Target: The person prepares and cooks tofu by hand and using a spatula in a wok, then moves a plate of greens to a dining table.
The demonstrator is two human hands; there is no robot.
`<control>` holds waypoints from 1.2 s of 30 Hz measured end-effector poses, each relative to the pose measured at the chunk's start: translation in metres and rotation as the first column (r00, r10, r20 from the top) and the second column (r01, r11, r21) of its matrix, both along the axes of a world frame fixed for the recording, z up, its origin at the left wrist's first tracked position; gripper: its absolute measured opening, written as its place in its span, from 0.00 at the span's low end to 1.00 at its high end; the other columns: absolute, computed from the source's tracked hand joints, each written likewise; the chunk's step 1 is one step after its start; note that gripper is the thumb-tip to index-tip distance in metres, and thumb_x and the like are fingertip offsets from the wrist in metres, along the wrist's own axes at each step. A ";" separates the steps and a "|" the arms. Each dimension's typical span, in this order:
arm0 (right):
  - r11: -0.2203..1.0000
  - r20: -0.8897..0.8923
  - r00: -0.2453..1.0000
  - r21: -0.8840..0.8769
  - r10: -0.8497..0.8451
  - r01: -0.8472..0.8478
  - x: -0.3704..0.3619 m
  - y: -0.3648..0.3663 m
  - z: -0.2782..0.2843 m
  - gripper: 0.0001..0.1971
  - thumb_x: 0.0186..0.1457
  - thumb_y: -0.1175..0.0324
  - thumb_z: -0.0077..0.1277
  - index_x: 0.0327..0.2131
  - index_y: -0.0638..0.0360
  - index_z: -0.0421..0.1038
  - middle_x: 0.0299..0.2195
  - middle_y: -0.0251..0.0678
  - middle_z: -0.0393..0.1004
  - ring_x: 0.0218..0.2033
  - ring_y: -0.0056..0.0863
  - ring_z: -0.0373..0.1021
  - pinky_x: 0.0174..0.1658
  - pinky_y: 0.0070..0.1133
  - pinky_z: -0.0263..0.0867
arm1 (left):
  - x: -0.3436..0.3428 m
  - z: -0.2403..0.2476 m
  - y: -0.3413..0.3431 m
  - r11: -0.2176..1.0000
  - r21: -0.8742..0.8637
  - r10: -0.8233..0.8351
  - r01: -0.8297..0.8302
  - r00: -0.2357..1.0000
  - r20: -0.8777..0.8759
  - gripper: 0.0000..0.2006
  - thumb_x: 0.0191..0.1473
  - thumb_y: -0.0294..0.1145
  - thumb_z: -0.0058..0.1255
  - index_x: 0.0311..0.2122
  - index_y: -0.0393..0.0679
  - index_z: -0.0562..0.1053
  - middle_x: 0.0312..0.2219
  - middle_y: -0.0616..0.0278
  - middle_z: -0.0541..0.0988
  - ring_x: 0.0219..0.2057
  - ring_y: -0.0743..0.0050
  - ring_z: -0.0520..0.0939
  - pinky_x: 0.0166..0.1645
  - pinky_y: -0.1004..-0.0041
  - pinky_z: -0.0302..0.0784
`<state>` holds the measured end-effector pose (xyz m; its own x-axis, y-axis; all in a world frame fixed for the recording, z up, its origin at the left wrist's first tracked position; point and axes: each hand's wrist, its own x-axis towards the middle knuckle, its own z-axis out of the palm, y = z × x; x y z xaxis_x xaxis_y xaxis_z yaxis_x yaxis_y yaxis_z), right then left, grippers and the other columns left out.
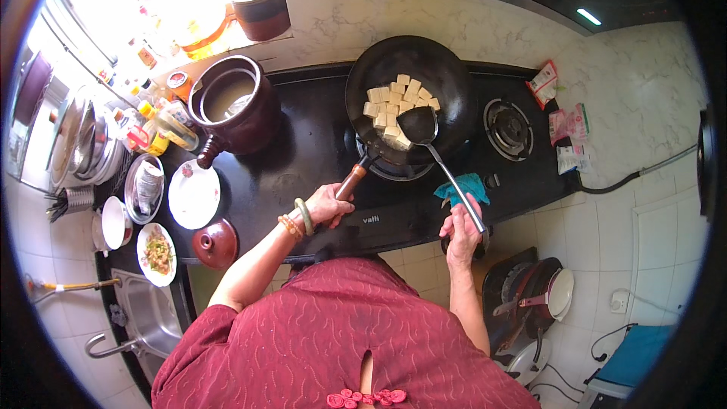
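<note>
Black bench (303, 159) is running across the centre of the frame, carrying a built-in gas hob. Black wok (409, 98) is sitting on the left burner, just above centre, and pale tofu cubes (394, 102) are lying in a loose cluster across its floor. Dark brown clay pot (231, 102), uncovered, is standing to the left of the wok; its domed brown lid (216, 244) is resting lower left, near the bench edge. Free right burner (508, 129) is showing right of the wok. White plate (194, 194) is lying between the pot and the lid, and a plate of cooked food (157, 253) is sitting left of the lid, beside the steel sink (144, 318) at lower left. Teal cloth (462, 187) is lying on the bench front edge. Left hand (329, 204), with bangles at the wrist, is gripping the wooden wok handle (351, 180) with fingers wrapped fully round it. Right hand (462, 231) is clasping the end of the long metal spatula (435, 148), whose blade is resting among the tofu cubes at the near side of the wok.
</note>
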<state>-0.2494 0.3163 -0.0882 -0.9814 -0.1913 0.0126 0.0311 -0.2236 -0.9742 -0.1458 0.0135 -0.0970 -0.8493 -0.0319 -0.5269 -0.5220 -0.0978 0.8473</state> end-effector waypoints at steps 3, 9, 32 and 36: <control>1.000 0.010 1.000 -0.012 0.010 -0.010 -0.001 0.000 0.001 0.23 0.60 0.69 0.51 0.57 0.59 0.59 0.32 0.29 0.69 0.21 0.15 0.65 0.19 0.14 0.65 | 0.000 -0.001 0.002 1.000 0.001 0.007 -0.007 1.000 0.010 0.14 0.49 0.30 0.58 0.38 0.42 0.66 0.16 0.70 0.69 0.11 0.81 0.70 0.14 0.77 0.61; 0.992 0.099 0.995 -0.117 -0.027 0.039 0.000 -0.001 0.008 0.22 0.60 0.65 0.51 0.56 0.59 0.61 0.31 0.29 0.70 0.21 0.15 0.65 0.19 0.14 0.66 | 0.002 0.003 0.007 1.000 -0.026 0.018 -0.018 1.000 0.016 0.14 0.49 0.29 0.57 0.38 0.41 0.66 0.15 0.70 0.69 0.10 0.80 0.70 0.14 0.76 0.61; 0.985 0.205 0.969 -0.077 -0.136 0.154 -0.028 0.003 0.032 0.23 0.63 0.51 0.43 0.45 0.64 0.71 0.20 0.27 0.68 0.17 0.13 0.63 0.18 0.14 0.63 | 0.019 0.043 0.025 0.996 -0.032 0.085 -0.084 0.996 0.032 0.11 0.50 0.28 0.56 0.30 0.42 0.63 0.16 0.69 0.68 0.10 0.80 0.69 0.14 0.76 0.64; 0.985 0.174 0.972 -0.033 -0.158 0.167 -0.032 0.003 0.033 0.23 0.64 0.52 0.42 0.45 0.65 0.71 0.21 0.29 0.70 0.17 0.14 0.64 0.19 0.14 0.64 | 0.020 0.051 0.028 0.995 -0.051 0.091 -0.089 0.995 0.034 0.11 0.51 0.28 0.56 0.30 0.42 0.63 0.15 0.69 0.68 0.10 0.80 0.69 0.14 0.76 0.64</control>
<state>-0.2811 0.3198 -0.0549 -0.9879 -0.0323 -0.1519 0.1548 -0.2846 -0.9461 -0.1257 0.0411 -0.0465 -0.8220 -0.1341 -0.5535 -0.5438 -0.1041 0.8328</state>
